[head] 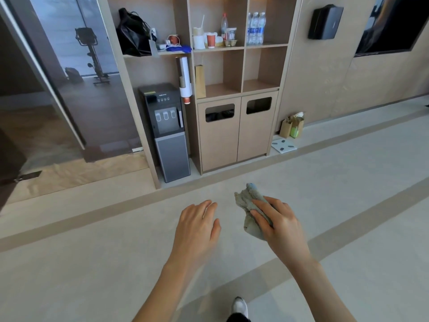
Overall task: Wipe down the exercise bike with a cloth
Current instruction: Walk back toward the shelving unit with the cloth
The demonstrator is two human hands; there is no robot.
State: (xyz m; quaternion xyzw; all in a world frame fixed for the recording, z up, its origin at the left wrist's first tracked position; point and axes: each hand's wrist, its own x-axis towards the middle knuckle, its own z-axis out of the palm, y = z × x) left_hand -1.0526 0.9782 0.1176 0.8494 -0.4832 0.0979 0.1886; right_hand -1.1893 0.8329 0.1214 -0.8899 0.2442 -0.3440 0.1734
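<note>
My right hand (277, 220) grips a crumpled grey-blue cloth (247, 201), held out in front of me above the floor. My left hand (197, 225) is stretched forward beside it, palm down, fingers loosely together, holding nothing. A black exercise bike (91, 54) shows far off at the upper left, seen in or through a glass panel, well beyond both hands.
A wooden shelf unit (241, 89) with bottles, cups and a black bag faces me, with a grey water dispenser (167, 133) at its left. Paper bags (292, 125) and a white scale (283, 145) sit by the wall on the right. My shoe (240, 307) is below.
</note>
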